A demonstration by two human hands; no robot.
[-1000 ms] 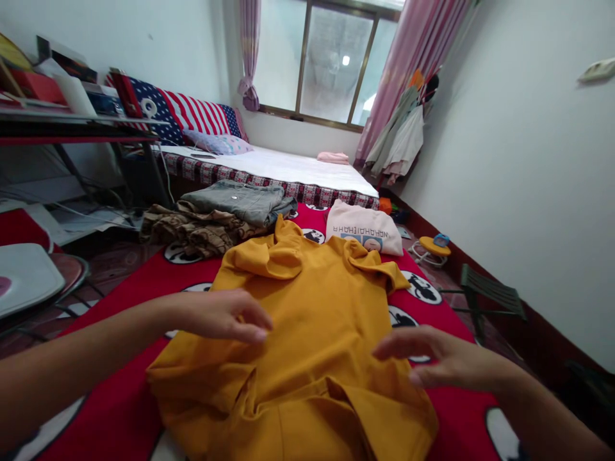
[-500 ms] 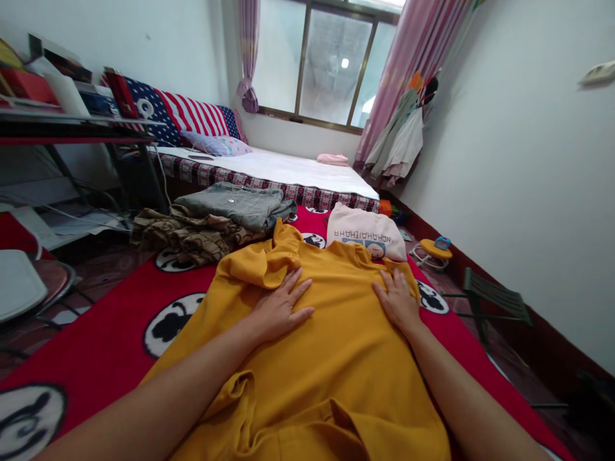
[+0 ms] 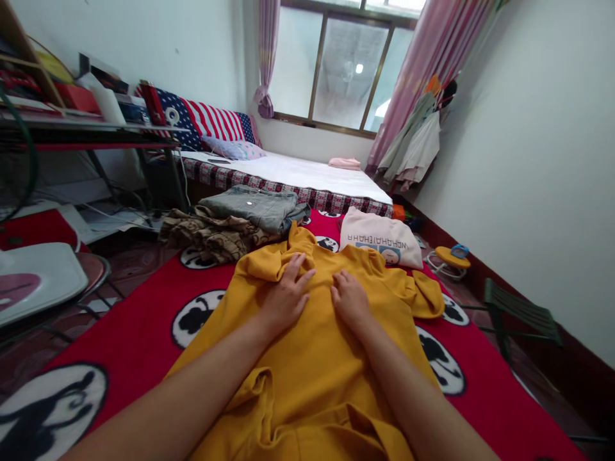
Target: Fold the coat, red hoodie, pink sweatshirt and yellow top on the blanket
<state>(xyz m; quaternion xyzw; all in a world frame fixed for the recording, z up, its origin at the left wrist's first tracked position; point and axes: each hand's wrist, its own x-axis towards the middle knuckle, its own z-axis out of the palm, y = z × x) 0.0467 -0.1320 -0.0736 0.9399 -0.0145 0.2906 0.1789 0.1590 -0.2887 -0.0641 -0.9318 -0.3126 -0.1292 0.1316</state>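
A mustard-yellow long garment (image 3: 331, 358), possibly a dress, lies spread over a red blanket (image 3: 129, 339) with black-and-white round prints. My left hand (image 3: 287, 296) rests on its upper left part beside the folded-in sleeve, fingers spread. My right hand (image 3: 350, 298) lies on the upper middle of the cloth, fingers slightly bent and apart, with nothing visible in its grasp. The right sleeve (image 3: 427, 294) sticks out to the side. Near my arms the lower part of the cloth is rumpled in folds.
Behind the garment lie folded jeans (image 3: 254, 208), a crumpled brown patterned cloth (image 3: 211, 237) and a folded pale pink top (image 3: 379, 237) with lettering. A chair (image 3: 38, 282) and desk (image 3: 96, 125) stand left; a folding stool (image 3: 521, 310) stands right. A bed (image 3: 288, 169) is at the back.
My right hand has moved left from the garment's right shoulder to its upper middle. The right sleeve now extends outward. My left hand stays near the left sleeve; the view has shifted slightly.
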